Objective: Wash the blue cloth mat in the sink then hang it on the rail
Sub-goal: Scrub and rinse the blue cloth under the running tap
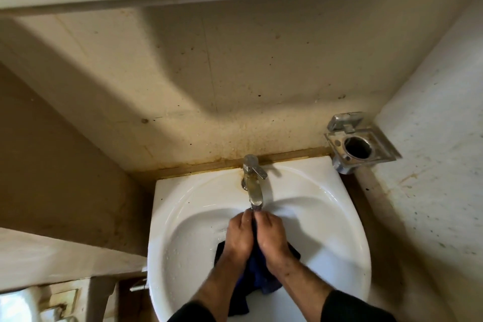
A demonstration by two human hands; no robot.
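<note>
The light is soft and a bit dim, coming from above. A big dark shadow falls across the stained beige back wall [209,65]. The shiny white round sink [339,217] has bright glare spots. Edges bend outward, and the bottom left corner looks blurry.

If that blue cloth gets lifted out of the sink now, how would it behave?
Probably floppy: the blue cloth bunches between the left hand and right hand and droops in folds over the sink. Likely heavy for its size and dripping, since it is held right under the tap and droplets dot the basin.
</note>
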